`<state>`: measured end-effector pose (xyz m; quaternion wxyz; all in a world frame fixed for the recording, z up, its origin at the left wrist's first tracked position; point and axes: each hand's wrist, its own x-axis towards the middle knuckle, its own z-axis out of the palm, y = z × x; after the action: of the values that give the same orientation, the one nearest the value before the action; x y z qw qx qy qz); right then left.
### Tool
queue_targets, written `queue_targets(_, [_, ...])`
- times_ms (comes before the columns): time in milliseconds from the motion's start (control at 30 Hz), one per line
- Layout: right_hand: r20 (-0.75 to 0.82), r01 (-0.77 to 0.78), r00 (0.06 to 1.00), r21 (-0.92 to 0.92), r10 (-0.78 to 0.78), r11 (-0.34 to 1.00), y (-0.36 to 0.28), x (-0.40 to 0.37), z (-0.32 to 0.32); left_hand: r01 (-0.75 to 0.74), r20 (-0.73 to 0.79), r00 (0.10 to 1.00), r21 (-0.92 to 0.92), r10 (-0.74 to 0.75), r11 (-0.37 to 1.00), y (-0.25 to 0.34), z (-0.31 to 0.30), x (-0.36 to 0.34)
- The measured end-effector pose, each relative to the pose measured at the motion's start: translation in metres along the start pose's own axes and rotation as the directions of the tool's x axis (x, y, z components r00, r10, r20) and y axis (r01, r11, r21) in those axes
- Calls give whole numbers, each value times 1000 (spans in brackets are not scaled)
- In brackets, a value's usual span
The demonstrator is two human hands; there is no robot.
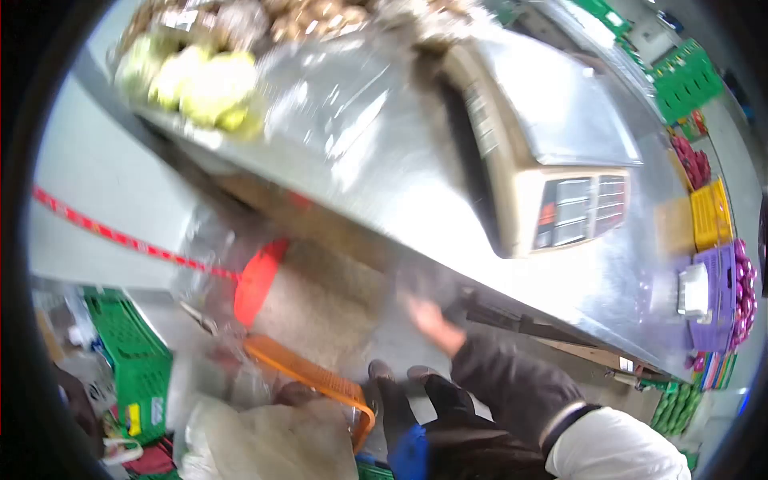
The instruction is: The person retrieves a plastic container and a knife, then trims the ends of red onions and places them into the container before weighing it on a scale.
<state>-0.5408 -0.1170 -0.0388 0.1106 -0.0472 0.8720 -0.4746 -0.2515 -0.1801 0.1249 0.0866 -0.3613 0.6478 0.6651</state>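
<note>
My right hand (436, 324) reaches out in front of the steel table's near edge, its sleeve dark with a white part higher up. Motion smears its fingers, so I cannot make out whether they hold anything; a greyish blur lies just beyond them. Closest to it is the steel table (384, 184). On that table stands a beige weighing scale (512, 184) with a metal top plate and a display panel. My left hand does not show; a blue patch (410, 452) at my body is too blurred to name.
Bagged pale green vegetables (204, 84) lie at the table's far left. Below are an orange plastic stool or chair (312, 372), a red scoop-shaped item (260, 280), and a green crate (132, 364). Purple (712, 296) and yellow crates (710, 214) stand at the right.
</note>
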Motion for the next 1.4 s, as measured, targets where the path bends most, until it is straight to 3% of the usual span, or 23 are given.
queue_targets(33, [74,-136,988,27,134,990,-75,-28,-43,15,-3,1000,59,-15,998,32,-4,6])
queue_targets(67, [44,-46,998,151,39,987,-100,-65,-64,-44,31,999,36,43,998,57,-8,14])
queue_targets(100, [142,-119,985,188,93,975,-98,-107,-80,-102,64,993,12,101,995,82,-13,24])
queue_targets(133, [310,-338,917,265,253,903,-115,-140,-107,-276,34,961,30,275,961,114,-14,40])
queue_targets(167, [296,-224,947,322,127,920,-111,-169,-121,-441,4,897,52,441,896,150,-9,56])
queue_targets(200, [329,-247,933,291,145,924,-105,-200,-142,-540,3,840,122,543,833,182,-1,71])
queue_targets(233, [429,-396,875,369,224,841,-118,-218,-171,-628,12,770,191,638,754,212,11,86])
queue_targets(300, [511,-465,833,439,212,768,-122,-246,-219,-682,5,731,42,682,730,259,51,118])
queue_targets(367, [471,-377,875,521,110,766,-115,-264,-266,-637,49,764,-97,643,765,286,93,154])
queue_targets(433, [411,-278,911,649,-19,708,-119,-273,-313,-662,47,744,-81,666,745,294,131,195])
queue_targets(467, [368,-246,929,663,-22,708,-115,-270,-335,-661,10,749,-53,663,748,302,147,210])
queue_targets(533, [186,-120,982,757,-35,642,-109,-273,-372,-631,181,759,-27,625,775,326,164,227])
queue_targets(600, [24,-38,999,839,33,543,-101,-272,-405,-612,150,784,32,602,790,333,166,242])
queue_targets(667, [-53,-24,994,759,98,650,-83,-273,-431,-478,223,855,-12,468,878,343,162,252])
queue_targets(700, [-187,53,980,570,67,820,-84,-271,-447,-491,250,843,-2,476,871,342,164,252])
queue_targets(867, [-332,-103,905,434,265,895,-73,-252,-466,-384,275,876,-101,397,918,332,173,236])
queue_targets(1000, [-381,-168,860,417,340,893,-69,-251,-490,-436,374,791,-212,485,875,278,217,240])
queue_targets(1067, [-410,-126,854,434,320,892,-61,-244,-497,-736,148,620,-230,770,637,246,247,245])
queue_targets(1100, [-420,-122,849,436,321,892,-61,-243,-502,-737,158,615,-234,773,634,249,258,212])
queue_targets(1133, [-420,-114,848,450,322,886,-60,-242,-508,-515,225,810,-170,542,840,265,269,154])
queue_targets(1167, [-416,-109,850,463,324,879,-58,-244,-516,-240,263,930,-87,255,967,275,282,119])
queue_targets(1300, [-528,-124,777,404,343,906,-38,-250,-557,-265,306,915,-36,263,964,264,295,106])
queue_targets(1400, [-553,-103,741,468,382,877,-16,-266,-596,-365,39,930,-45,366,930,274,296,103])
